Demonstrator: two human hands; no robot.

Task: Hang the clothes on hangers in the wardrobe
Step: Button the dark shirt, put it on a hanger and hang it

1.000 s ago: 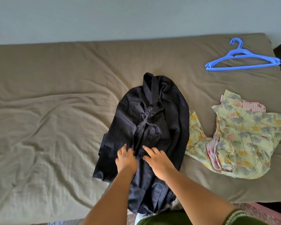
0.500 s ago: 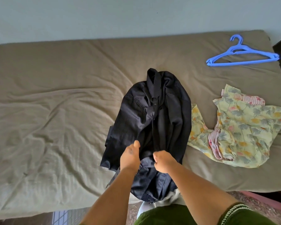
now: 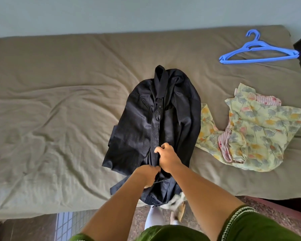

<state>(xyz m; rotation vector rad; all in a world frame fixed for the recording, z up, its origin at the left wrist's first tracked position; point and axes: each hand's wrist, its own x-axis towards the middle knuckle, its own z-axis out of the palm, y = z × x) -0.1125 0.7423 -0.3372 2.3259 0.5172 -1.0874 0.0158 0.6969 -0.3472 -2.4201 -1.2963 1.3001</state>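
Dark navy shirt lies mid-bed, its hem over the near edge. Both hands have closed on its front placket since a second ago: right hand pinching it, left hand curled into the cloth, fingers hidden. Buttoning, probably. Blue hanger waits at the far right corner; no wardrobe shows.

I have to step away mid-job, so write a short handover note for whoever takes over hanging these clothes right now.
Left hand and right hand both grip the lower front of the dark shirt, which lies on the bed. The floral garment lies crumpled to its right. The blue hanger lies empty at the far right corner. Done: nothing on a hanger yet. Left: hang both garments; the wardrobe is out of view.
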